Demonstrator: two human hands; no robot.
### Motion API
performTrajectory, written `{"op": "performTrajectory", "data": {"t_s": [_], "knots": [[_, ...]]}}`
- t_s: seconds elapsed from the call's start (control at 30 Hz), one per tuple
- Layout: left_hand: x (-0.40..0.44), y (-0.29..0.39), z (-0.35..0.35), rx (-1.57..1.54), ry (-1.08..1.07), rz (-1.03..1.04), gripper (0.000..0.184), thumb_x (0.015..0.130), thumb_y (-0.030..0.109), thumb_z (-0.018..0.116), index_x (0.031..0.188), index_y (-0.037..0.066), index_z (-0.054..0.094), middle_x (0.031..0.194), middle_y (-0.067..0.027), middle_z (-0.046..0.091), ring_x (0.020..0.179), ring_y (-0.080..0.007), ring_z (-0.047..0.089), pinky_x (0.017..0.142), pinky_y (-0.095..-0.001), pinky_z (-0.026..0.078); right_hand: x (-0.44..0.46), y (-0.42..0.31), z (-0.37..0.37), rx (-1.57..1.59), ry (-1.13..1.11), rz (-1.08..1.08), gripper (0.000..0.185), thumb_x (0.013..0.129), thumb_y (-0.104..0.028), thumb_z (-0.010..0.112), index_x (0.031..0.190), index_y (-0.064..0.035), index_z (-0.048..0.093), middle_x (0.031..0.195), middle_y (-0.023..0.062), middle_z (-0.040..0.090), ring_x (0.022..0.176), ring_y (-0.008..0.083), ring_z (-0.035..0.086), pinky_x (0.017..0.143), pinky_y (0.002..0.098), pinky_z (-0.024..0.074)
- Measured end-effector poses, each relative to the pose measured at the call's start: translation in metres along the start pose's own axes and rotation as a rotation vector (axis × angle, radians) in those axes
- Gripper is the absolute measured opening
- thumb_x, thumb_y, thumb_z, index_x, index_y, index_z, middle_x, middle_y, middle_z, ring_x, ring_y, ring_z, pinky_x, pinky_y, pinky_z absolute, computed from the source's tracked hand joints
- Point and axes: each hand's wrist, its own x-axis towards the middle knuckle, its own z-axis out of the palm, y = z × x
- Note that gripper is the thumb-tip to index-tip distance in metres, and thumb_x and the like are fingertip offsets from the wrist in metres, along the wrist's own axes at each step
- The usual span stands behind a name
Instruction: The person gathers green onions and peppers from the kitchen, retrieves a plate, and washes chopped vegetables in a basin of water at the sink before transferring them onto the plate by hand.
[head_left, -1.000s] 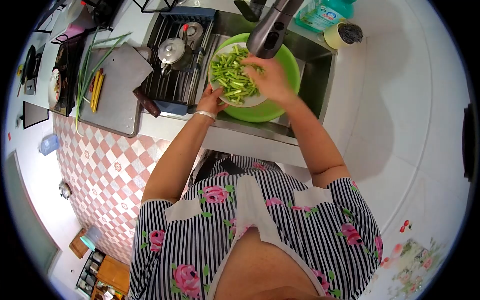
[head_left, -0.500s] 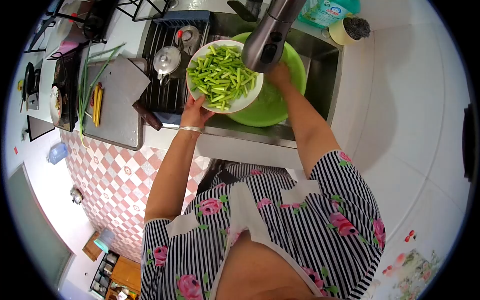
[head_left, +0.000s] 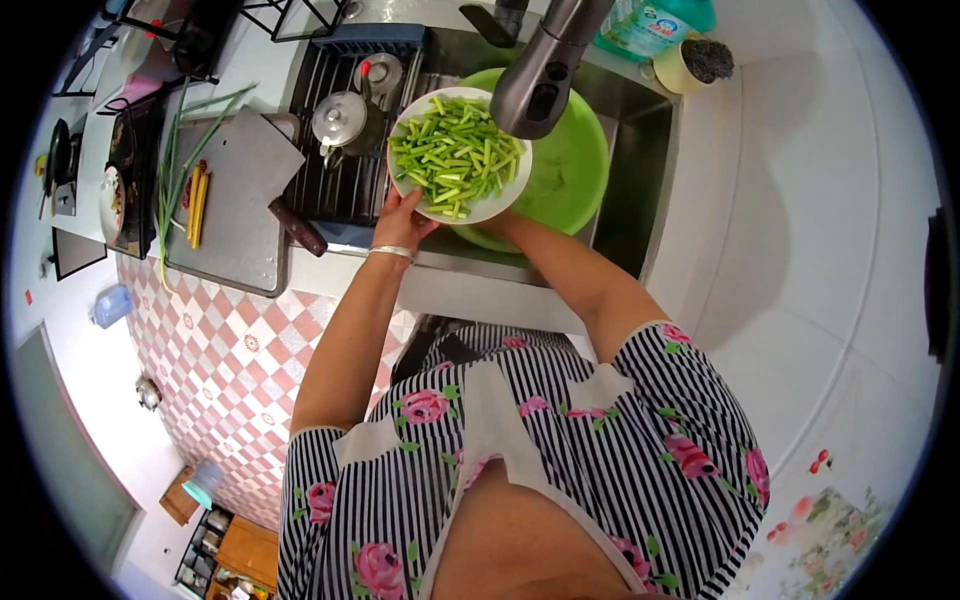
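A white plate (head_left: 490,208) piled with cut green vegetable pieces (head_left: 455,155) is tilted over the left part of the green basin (head_left: 585,165). My left hand (head_left: 402,218) grips the plate's lower left rim. My right hand (head_left: 497,226) is down in the basin at its near edge, beside the plate; its fingers are hidden by the plate's rim. Water shows in the basin, which sits in the steel sink (head_left: 640,150). The grey faucet (head_left: 540,80) hangs over the basin and the plate's right edge.
Left of the sink, a metal pot (head_left: 340,120) stands on a dish rack (head_left: 312,185). A cleaver (head_left: 250,155), green onions (head_left: 170,165) and yellow strips (head_left: 198,205) lie on a grey cutting board (head_left: 235,250). A green bottle (head_left: 650,28) and scrubber cup (head_left: 677,70) stand behind the sink.
The plate first moved left off the basin's middle, then slightly back right. My right hand left the vegetables, went into the basin and swept to its near left edge.
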Motion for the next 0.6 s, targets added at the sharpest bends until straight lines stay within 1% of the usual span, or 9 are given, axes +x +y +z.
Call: {"op": "performTrajectory", "data": {"t_s": [0.07, 0.13, 0.2, 0.27, 0.33, 0.37, 0.47, 0.57, 0.6], "knots": [[0.001, 0.0, -0.001, -0.001, -0.029, 0.006, 0.038, 0.088, 0.019, 0.053, 0.124, 0.021, 0.042, 0.11, -0.0016, 0.057, 0.09, -0.0164, 0.06, 0.062, -0.0278, 0.054, 0.003, 0.01, -0.006, 0.115, -0.064, 0.044, 0.058, 0.078, -0.038, 0.058, 0.127, -0.0126, 0.041, 0.125, 0.0094, 0.038, 0.111, 0.0257, 0.032, 0.094, 0.0377, 0.0257], [0.004, -0.001, -0.001, 0.002, -0.007, -0.002, 0.038, 0.088, 0.019, 0.052, 0.124, 0.021, 0.042, 0.109, -0.0015, 0.057, 0.089, -0.0166, 0.06, 0.061, -0.0276, 0.054, 0.006, 0.018, -0.015, 0.21, -0.117, 0.147, 0.054, 0.078, -0.035, 0.059, 0.124, -0.0114, 0.043, 0.119, 0.0093, 0.043, 0.103, 0.0243, 0.037, 0.088, 0.0369, 0.0302], [0.005, -0.002, -0.001, 0.004, 0.007, -0.006, 0.038, 0.088, 0.018, 0.052, 0.124, 0.021, 0.042, 0.108, -0.0017, 0.057, 0.088, -0.0167, 0.06, 0.061, -0.0276, 0.054, 0.003, 0.023, -0.032, 0.299, -0.159, 0.4, 0.05, 0.079, -0.032, 0.059, 0.121, -0.0101, 0.046, 0.112, 0.0092, 0.048, 0.095, 0.0228, 0.042, 0.082, 0.036, 0.0346], [0.006, -0.001, 0.001, 0.003, 0.01, -0.003, 0.038, 0.088, 0.016, 0.051, 0.125, 0.021, 0.043, 0.108, -0.0021, 0.057, 0.088, -0.0168, 0.06, 0.06, -0.0276, 0.054, 0.0, 0.011, -0.063, 0.394, -0.154, 0.696, 0.045, 0.079, -0.028, 0.06, 0.119, -0.0089, 0.049, 0.106, 0.0091, 0.053, 0.087, 0.0214, 0.048, 0.076, 0.0352, 0.039], [0.008, -0.003, 0.002, 0.019, 0.027, -0.014, 0.038, 0.088, 0.017, 0.051, 0.125, 0.022, 0.042, 0.107, -0.0008, 0.057, 0.087, -0.0159, 0.06, 0.059, -0.0265, 0.053, -0.005, -0.017, -0.101, 0.438, -0.054, 0.88, 0.041, 0.08, -0.025, 0.061, 0.116, -0.0077, 0.051, 0.099, 0.009, 0.058, 0.078, 0.0199, 0.053, 0.07, 0.0344, 0.0434], [0.011, -0.005, 0.001, 0.023, 0.029, -0.018, 0.038, 0.088, 0.017, 0.051, 0.125, 0.023, 0.042, 0.106, -0.0002, 0.057, 0.086, -0.0154, 0.06, 0.059, -0.0263, 0.053, -0.008, -0.043, -0.122, 0.425, 0.031, 0.926, 0.036, 0.08, -0.021, 0.061, 0.112, -0.0062, 0.053, 0.092, 0.0076, 0.06, 0.071, 0.0179, 0.053, 0.064, 0.0325, 0.0439], [0.008, -0.003, 0.008, 0.028, 0.034, -0.006, 0.037, 0.088, 0.017, 0.052, 0.123, 0.024, 0.043, 0.105, 0.0017, 0.057, 0.085, -0.0138, 0.06, 0.059, -0.0255, 0.052, -0.024, -0.042, -0.145, 0.394, 0.243, 0.603, 0.028, 0.082, -0.018, 0.058, 0.106, -0.0035, 0.054, 0.088, 0.0084, 0.058, 0.073, 0.018, 0.053, 0.066, 0.0326, 0.044], [0.013, -0.005, 0.012, 0.04, 0.028, -0.016, 0.036, 0.088, 0.018, 0.052, 0.122, 0.026, 0.044, 0.105, 0.0029, 0.057, 0.085, -0.0123, 0.059, 0.059, -0.0244, 0.051, -0.019, -0.089, -0.177, 0.3, 0.212, 0.466, 0.027, 0.082, -0.016, 0.057, 0.105, -0.0031, 0.053, 0.087, 0.0115, 0.059, 0.077, 0.0228, 0.056, 0.069, 0.0351, 0.044], [0.015, -0.007, 0.013, 0.047, 0.026, -0.028, 0.035, 0.088, 0.018, 0.052, 0.122, 0.026, 0.044, 0.105, 0.0031, 0.057, 0.086, -0.0118, 0.058, 0.059, -0.024, 0.051, -0.016, -0.103, -0.182, 0.201, 0.223, 0.398, 0.028, 0.081, -0.016, 0.058, 0.105, -0.0043, 0.054, 0.087, 0.0125, 0.058, 0.079, 0.0255, 0.056, 0.07, 0.0366, 0.0442]]}}
